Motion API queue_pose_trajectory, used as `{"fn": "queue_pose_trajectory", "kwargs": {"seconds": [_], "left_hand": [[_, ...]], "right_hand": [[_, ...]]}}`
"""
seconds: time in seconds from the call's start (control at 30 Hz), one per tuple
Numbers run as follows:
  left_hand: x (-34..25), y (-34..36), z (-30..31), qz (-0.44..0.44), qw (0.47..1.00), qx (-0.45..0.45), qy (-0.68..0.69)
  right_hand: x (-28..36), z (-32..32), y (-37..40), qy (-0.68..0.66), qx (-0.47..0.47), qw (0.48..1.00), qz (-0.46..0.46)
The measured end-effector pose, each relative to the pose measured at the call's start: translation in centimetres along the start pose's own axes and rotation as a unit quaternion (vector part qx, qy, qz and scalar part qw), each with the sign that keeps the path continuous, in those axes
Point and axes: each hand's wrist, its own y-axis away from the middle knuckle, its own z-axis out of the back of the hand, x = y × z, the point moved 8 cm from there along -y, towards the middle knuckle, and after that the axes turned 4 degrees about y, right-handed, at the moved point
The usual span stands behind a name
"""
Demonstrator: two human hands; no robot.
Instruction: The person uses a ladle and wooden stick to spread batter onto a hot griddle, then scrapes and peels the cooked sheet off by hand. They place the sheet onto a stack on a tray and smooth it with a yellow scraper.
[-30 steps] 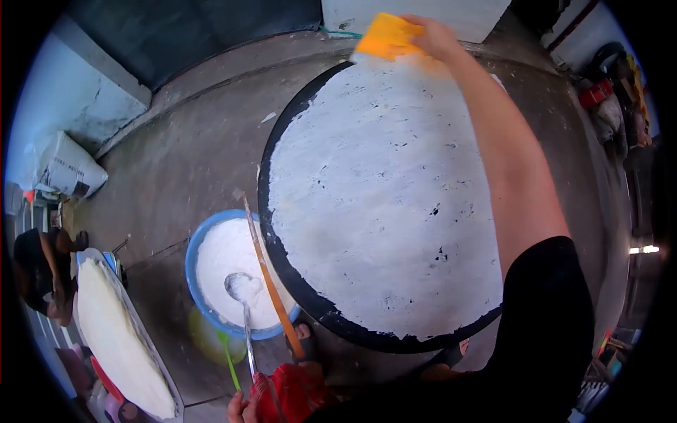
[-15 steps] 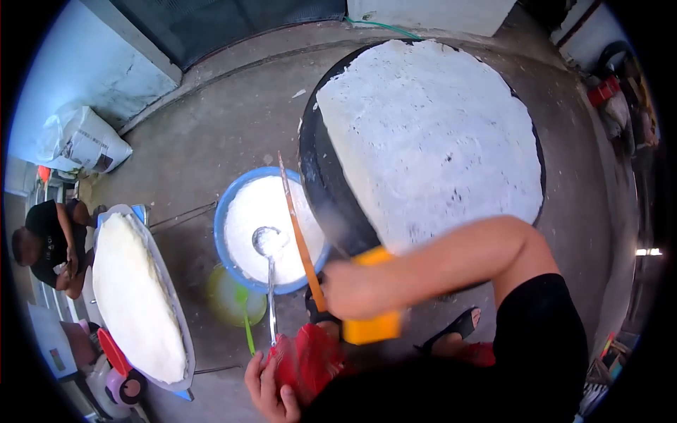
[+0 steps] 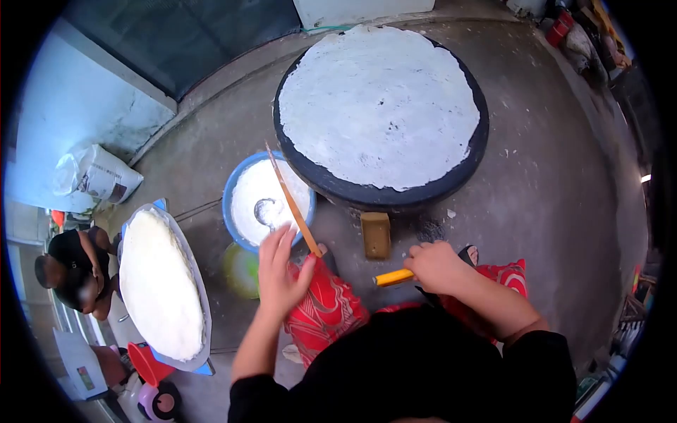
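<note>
My left hand (image 3: pixel 280 273) hovers by the near rim of a blue basin (image 3: pixel 227 204) of white batter, thumb and fingers apart, holding nothing I can see. It hides the handle of the metal ladle (image 3: pixel 266 210) lying in the batter. Across the basin's right side rests a long, thin wooden stick (image 3: pixel 290 201). Over my right knee, my right hand (image 3: pixel 438 266) is closed on a flat yellow scraper (image 3: pixel 393 277), seen nearly edge-on. Ahead, a white sheet of batter (image 3: pixel 381 106) covers most of a round black griddle (image 3: pixel 423 192).
An oval pile of white sheets (image 3: pixel 159 282) lies on a stand to the left. Beyond it sits another person (image 3: pixel 77 268). A brown block-shaped object (image 3: pixel 376 235) stands below the griddle's near edge. Under the basin is a greenish bowl (image 3: pixel 241 271).
My right hand has drawn back from the griddle's near edge to my right knee with the scraper. My left hand has risen from my knee to the basin. The view has shifted.
</note>
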Motion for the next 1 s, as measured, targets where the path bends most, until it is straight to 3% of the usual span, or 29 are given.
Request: {"fn": "queue_pose_trajectory", "kwargs": {"seconds": [0.17,0.37,0.5,0.6,0.63,0.7,0.83,1.0], "left_hand": [[0.0,-8.0,-8.0,-0.17,0.98,0.095,-0.043],[1.6,-10.4,-15.3,-0.249,0.926,0.175,-0.223],[2.2,-11.1,-16.9,-0.282,0.896,0.204,-0.275],[0.5,-13.4,-14.5,-0.288,0.944,0.07,-0.145],[-0.2,-14.1,-14.2,-0.29,0.943,0.07,-0.146],[-1.3,-16.1,-12.0,-0.234,0.965,0.005,-0.114],[-5.2,-16.7,-7.6,-0.255,0.96,-0.096,-0.071],[-4.5,-13.3,-7.7,-0.251,0.963,-0.056,-0.085]], "right_hand": [[1.6,0.8,0.2,0.026,-0.069,0.997,0.029],[1.6,0.7,0.9,0.007,-0.089,0.996,0.021],[1.3,1.0,1.4,0.019,-0.084,0.996,0.016],[1.2,1.1,1.8,0.011,-0.089,0.996,0.017],[1.2,1.2,1.9,0.012,-0.093,0.995,0.015],[1.1,1.4,2.0,0.013,-0.098,0.995,0.012],[1.2,1.9,2.2,0.019,-0.128,0.991,0.015],[1.3,2.4,2.7,0.019,-0.151,0.988,0.018]]}}
